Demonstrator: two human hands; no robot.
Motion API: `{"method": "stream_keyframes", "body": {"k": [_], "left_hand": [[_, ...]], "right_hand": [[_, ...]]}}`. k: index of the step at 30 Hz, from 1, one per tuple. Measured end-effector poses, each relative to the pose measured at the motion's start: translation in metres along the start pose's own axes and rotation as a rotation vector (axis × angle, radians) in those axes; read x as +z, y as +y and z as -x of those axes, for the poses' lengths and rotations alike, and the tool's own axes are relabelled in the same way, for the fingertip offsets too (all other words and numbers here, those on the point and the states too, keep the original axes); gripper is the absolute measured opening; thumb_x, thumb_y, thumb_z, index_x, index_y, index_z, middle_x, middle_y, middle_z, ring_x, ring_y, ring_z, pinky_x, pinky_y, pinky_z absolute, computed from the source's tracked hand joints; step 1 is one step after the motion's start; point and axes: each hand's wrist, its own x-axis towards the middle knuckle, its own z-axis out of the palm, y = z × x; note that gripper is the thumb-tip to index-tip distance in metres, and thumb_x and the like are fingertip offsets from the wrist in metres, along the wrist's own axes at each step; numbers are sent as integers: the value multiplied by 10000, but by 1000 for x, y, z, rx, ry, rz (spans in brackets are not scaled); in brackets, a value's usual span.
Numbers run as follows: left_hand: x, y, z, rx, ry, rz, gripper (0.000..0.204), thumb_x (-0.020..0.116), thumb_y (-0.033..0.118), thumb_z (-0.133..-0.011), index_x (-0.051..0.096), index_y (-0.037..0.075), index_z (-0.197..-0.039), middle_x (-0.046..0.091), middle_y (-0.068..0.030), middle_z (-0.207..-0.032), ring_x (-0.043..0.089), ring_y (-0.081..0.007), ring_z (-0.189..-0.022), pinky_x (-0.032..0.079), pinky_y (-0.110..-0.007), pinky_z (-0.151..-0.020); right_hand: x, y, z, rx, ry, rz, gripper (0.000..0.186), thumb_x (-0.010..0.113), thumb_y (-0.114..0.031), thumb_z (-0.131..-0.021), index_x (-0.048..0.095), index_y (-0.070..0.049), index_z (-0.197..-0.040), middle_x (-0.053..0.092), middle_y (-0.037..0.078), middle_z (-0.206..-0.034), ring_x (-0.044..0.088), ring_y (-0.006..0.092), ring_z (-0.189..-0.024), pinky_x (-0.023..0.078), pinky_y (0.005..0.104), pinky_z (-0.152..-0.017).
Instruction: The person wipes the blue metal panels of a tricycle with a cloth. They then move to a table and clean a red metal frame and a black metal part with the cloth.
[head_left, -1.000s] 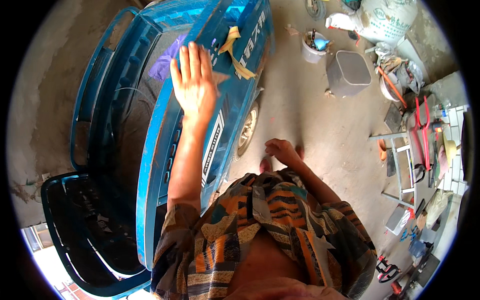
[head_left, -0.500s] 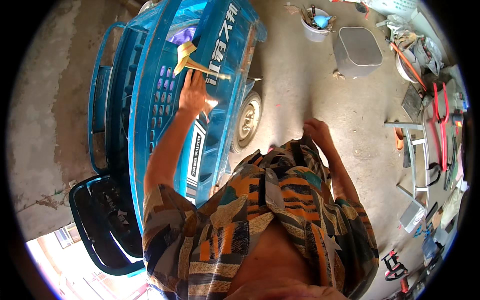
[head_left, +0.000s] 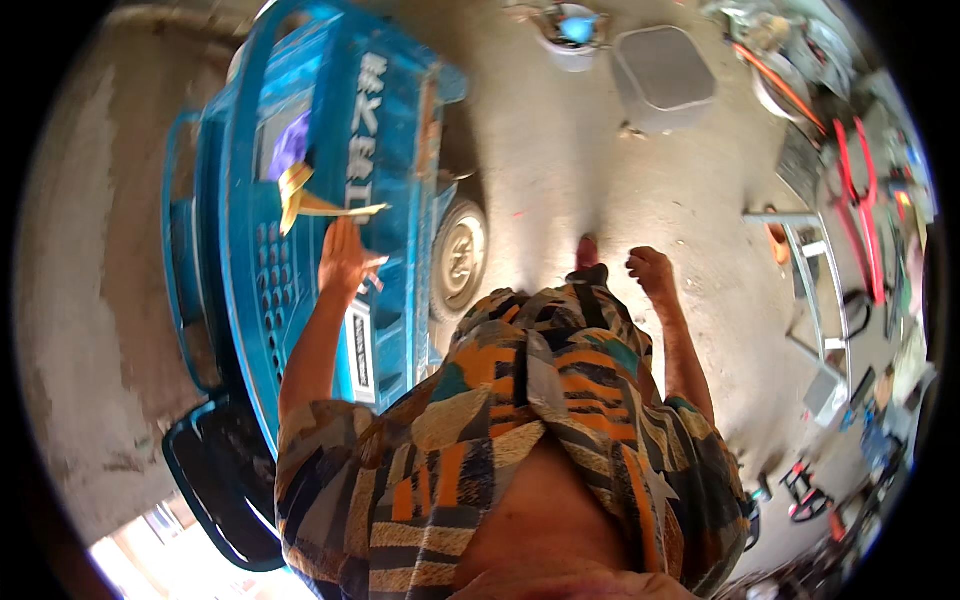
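Observation:
My left hand lies with fingers extended on the side panel of the blue metal cargo vehicle. Something pale shows by its thumb, too blurred to make out. Just above my fingers, yellow strips hang on the vehicle, beside purple material. A spoked-looking pale wheel shows to the right of that hand. My right hand hangs over the floor with loosely bent, parted fingers, holding nothing visible.
A bucket with a blue item and a grey square container stand on the floor ahead. At right lie a pan, red metal piece, metal frame and assorted clutter. A stained wall borders the left.
My left hand has moved down the panel, below the yellow strips. The view has shifted along the vehicle. My right hand has risen and moved outward to the right.

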Motion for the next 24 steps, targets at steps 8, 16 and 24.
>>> {"method": "stream_keyframes", "body": {"k": [8,16,24], "left_hand": [[31,1,-28,-13,-122,-141,771,703,395,-700,469,-15,-1310,439,-155,-1404,304,-292,-1377,170,-431,-1162],[76,9,-105,-7,-136,-58,719,638,453,-791,461,-6,-1316,339,-171,-1480,235,-293,-1408,88,-457,-1171],[128,-16,-222,155,-252,-529,611,450,487,-905,464,93,-1372,351,-101,-1490,192,-283,-1425,22,-490,-1165]], "right_hand": [[-21,6,-10,6,74,37,244,582,-265,-787,679,-57,-870,678,149,-844,656,317,-815,505,420,-733],[-43,-2,-5,26,234,138,271,595,-278,-789,686,-65,-930,683,156,-876,649,337,-842,505,419,-746],[-18,11,16,96,413,129,234,576,-169,-842,660,14,-960,672,80,-758,644,168,-682,515,315,-639]]}}
